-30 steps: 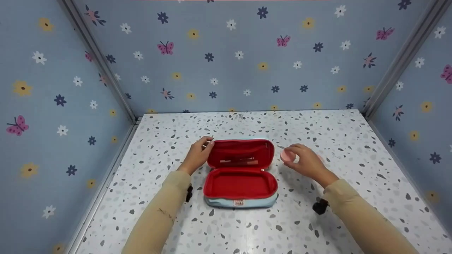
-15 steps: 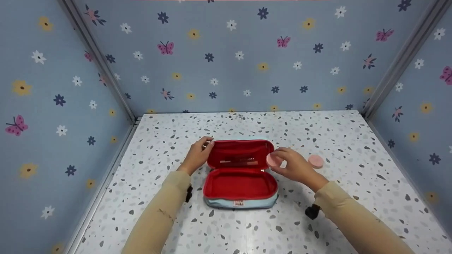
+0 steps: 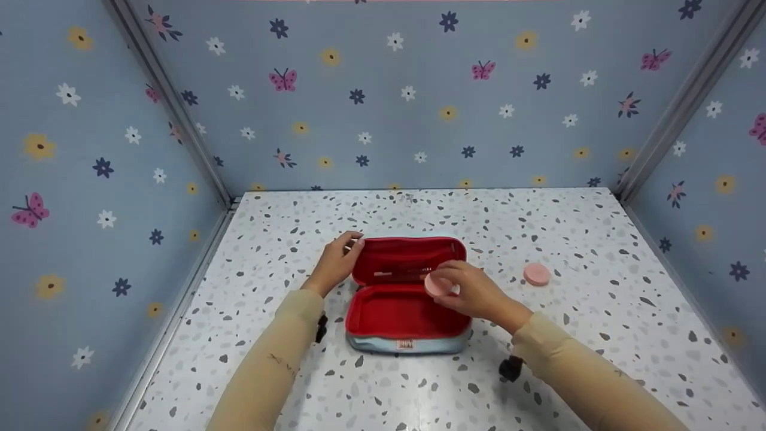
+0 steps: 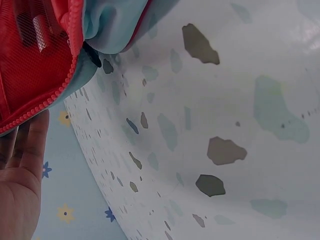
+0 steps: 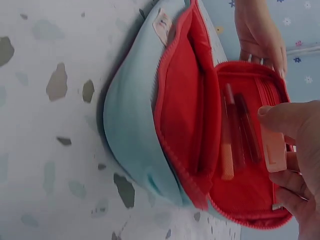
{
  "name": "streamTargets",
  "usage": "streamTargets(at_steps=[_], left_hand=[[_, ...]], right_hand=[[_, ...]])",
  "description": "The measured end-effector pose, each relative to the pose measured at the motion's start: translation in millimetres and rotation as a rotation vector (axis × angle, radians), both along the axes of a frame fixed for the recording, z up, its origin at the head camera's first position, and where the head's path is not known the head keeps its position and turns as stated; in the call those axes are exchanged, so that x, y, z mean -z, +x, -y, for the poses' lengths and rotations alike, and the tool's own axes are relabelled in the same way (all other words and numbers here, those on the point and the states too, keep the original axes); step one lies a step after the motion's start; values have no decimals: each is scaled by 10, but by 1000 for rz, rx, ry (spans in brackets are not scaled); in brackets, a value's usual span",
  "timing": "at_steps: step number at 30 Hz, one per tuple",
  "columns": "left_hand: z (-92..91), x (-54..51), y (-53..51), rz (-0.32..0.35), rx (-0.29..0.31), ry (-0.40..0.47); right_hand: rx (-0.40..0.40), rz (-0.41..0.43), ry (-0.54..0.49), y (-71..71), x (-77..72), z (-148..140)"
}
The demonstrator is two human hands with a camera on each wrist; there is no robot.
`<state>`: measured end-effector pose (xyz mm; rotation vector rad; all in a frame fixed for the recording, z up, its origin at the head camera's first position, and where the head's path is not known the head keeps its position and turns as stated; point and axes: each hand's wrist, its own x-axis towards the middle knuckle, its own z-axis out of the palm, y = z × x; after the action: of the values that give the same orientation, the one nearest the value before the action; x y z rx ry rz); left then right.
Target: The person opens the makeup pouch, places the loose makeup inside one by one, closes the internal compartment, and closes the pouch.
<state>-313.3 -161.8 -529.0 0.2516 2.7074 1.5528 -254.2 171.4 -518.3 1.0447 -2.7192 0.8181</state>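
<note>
A light-blue zip pouch (image 3: 383, 344) with a red lining lies unzipped on the table, its lid (image 3: 407, 242) tilted up at the back. My left hand (image 3: 336, 263) grips the lid's left edge; in the left wrist view its fingers (image 4: 35, 140) pass behind the zip. With thumb and fingers, my right hand (image 3: 476, 290) pinches a flat, round pink case (image 3: 438, 285) over the right part of the pouch. Several slim pen-like tubes (image 5: 248, 127) sit behind the mesh inside the lid. The lower compartment (image 3: 401, 311) shows bare red lining.
A second round pink case (image 3: 537, 274) lies on the speckled white table (image 3: 586, 335), right of the pouch. Flower-patterned blue panels (image 3: 383, 120) rise at the back and both sides, joined by grey metal posts (image 3: 676, 114).
My right hand has moved left with the pink case, from beside the pouch to above it. The second pink case has come into full view. My left hand stays on the lid.
</note>
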Motion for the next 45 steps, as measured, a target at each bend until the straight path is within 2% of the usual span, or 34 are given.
streamTargets(at_steps=[8, 14, 20, 38, 45], left_hand=[[-9, 1, 7, 11, -8, -6], [-4, 2, 6, 2, -6, 3], [0, 6, 5, -15, -10, 5], [-16, 13, -6, -19, -3, -15], [-10, 30, -20, -20, -18, -18]], right_hand=[[-54, -20, 24, 41, 8, 239], [-60, 16, 58, 82, 4, 424], [-99, -1, 82, 117, 46, 581], [-116, 194, 164, 148, 220, 828], [-188, 182, 139, 104, 339, 876]])
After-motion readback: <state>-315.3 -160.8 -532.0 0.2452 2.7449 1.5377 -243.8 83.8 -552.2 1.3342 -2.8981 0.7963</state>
